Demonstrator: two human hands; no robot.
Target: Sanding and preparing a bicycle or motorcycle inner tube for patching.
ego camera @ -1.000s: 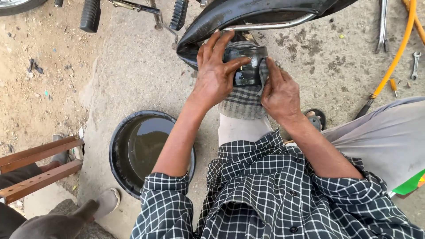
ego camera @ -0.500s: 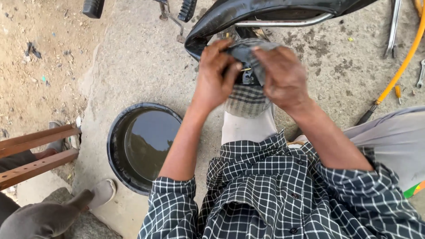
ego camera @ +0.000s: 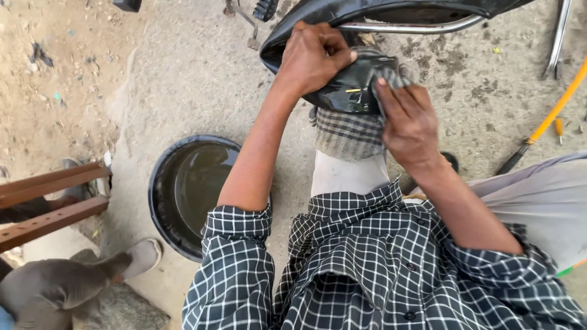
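A folded piece of black rubber inner tube (ego camera: pixel 345 91) rests on a checked cloth (ego camera: pixel 345 134) draped over my raised knee. My left hand (ego camera: pixel 312 58) is closed around the tube's upper left part, thumb on top. The fingers of my right hand (ego camera: pixel 409 125) press on the tube's right edge and hold it against the cloth. A black tyre (ego camera: pixel 379 9) with a metal rim lies just beyond both hands. Whether anything small sits under my right fingertips is hidden.
A black round basin (ego camera: pixel 160 183) of dark water stands on the concrete to my left. A yellow-handled tool (ego camera: pixel 553 113) lies at the right. Brown wooden bars (ego camera: pixel 49 201) and another person's grey trouser leg and shoe (ego camera: pixel 140 256) are at the lower left.
My view has shifted slightly. My left hand has moved further over the tube's top, and my right hand has slid down to its right edge. The tube stays on my knee.
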